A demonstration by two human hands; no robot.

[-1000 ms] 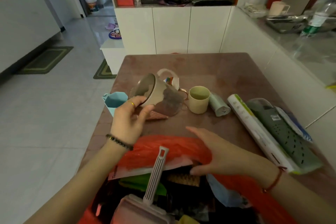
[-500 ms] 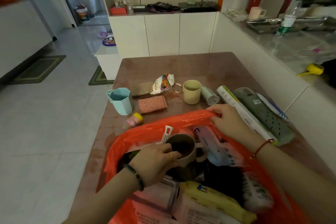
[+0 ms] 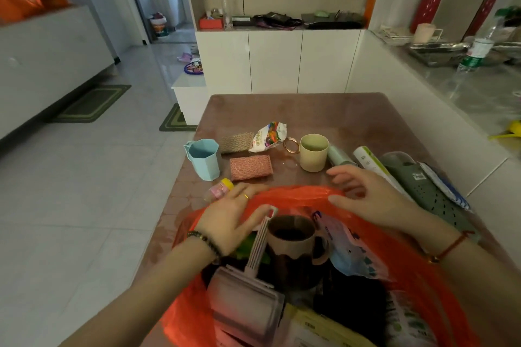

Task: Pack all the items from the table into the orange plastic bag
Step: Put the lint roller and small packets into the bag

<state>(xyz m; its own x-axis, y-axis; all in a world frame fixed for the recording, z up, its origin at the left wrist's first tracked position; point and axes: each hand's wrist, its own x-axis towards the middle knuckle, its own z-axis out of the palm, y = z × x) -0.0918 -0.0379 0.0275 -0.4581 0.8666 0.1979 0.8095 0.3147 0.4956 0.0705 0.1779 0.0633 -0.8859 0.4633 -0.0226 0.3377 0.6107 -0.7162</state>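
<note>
The orange plastic bag (image 3: 298,194) gapes open at the table's near edge. A brown mug (image 3: 291,245) stands inside it beside a lint roller (image 3: 248,298) and several packets. My left hand (image 3: 234,214) hovers over the bag's left rim with fingers spread, holding nothing. My right hand (image 3: 366,194) is over the far rim, fingers loosely extended, empty. On the table lie a blue cup (image 3: 204,159), a small yellow-capped bottle (image 3: 220,190), a pink sponge (image 3: 251,167), a brown sponge (image 3: 236,142), a snack packet (image 3: 269,136), a beige cup (image 3: 313,152), a green roll (image 3: 339,156), a white-green box (image 3: 372,163) and a green slipper (image 3: 423,186).
The brown table (image 3: 310,110) has its left edge over tiled floor (image 3: 84,191). A white counter (image 3: 465,87) with a tray and a bottle runs along the right. White cabinets (image 3: 276,59) stand behind the table.
My left hand carried the brown mug from the table into the bag and let it go. My right hand released the bag's far rim and lifted slightly.
</note>
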